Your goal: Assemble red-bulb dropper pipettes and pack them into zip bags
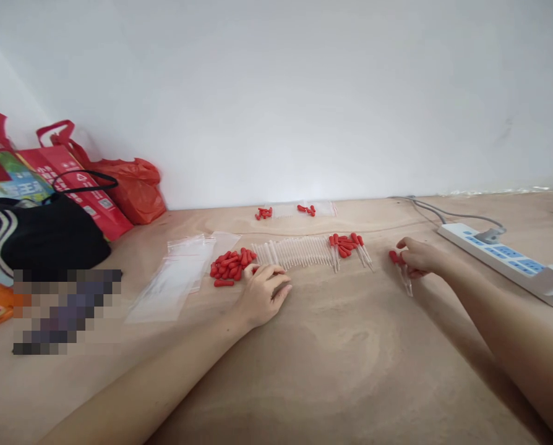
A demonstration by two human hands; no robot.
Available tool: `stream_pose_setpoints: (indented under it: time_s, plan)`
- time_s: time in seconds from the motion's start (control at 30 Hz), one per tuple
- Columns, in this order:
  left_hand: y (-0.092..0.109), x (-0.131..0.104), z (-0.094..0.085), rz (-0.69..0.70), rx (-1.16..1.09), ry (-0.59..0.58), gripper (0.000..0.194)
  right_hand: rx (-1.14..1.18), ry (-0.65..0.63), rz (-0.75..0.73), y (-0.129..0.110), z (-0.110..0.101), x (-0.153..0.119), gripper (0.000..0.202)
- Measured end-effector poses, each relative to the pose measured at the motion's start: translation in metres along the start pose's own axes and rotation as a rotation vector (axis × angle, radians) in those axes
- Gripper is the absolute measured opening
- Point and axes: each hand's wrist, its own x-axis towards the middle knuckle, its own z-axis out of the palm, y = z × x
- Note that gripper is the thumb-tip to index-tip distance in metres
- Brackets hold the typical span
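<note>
My right hand (415,256) is pinched round a dropper (394,256) with a red rubber bulb; clear tube ends point down toward the table, and the fingers partly hide how many there are. My left hand (263,293) rests palm down with its fingers loosely spread, beside a pile of red rubber bulbs (230,267). Just beyond it lies a row of clear tubes (295,252). At the row's right end are droppers (364,252) with bulbs fitted on their tubes, and several loose red bulbs (346,245) among them.
Clear zip bags (179,278) lie left of the pile. By the wall is another bag (323,209) with small groups of red bulbs (263,213). A white power strip (499,250) stands right. Red shopping bags (72,173) and a black bag (49,235) stand left.
</note>
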Motion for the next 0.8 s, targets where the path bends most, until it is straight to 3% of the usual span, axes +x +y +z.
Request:
stream_pose_setpoints:
  time_s: [0.07,0.13,0.33,0.5,0.67,0.8]
  plan:
    - [0.0,0.0,0.0,0.001,0.001,-0.004,0.01,-0.007,-0.123,0.042,-0.012,-0.001,-0.007,0.037]
    - [0.0,0.0,0.0,0.002,0.005,-0.004,0.01,-0.049,-0.151,0.011,-0.023,-0.001,-0.013,0.04]
    - [-0.002,-0.001,0.002,-0.002,0.013,-0.01,0.012,-0.238,-0.061,-0.225,-0.042,0.008,-0.014,0.038]
    - [-0.002,-0.002,0.002,-0.001,0.012,-0.009,0.011,-0.143,0.025,-0.258,-0.054,0.009,0.003,0.042]
    - [-0.002,-0.002,0.002,-0.008,0.005,-0.015,0.011,0.046,-0.089,-0.131,-0.058,0.011,0.022,0.059]
    - [-0.002,-0.001,0.002,-0.002,0.006,-0.014,0.01,0.075,-0.117,-0.041,-0.055,0.012,0.026,0.06]
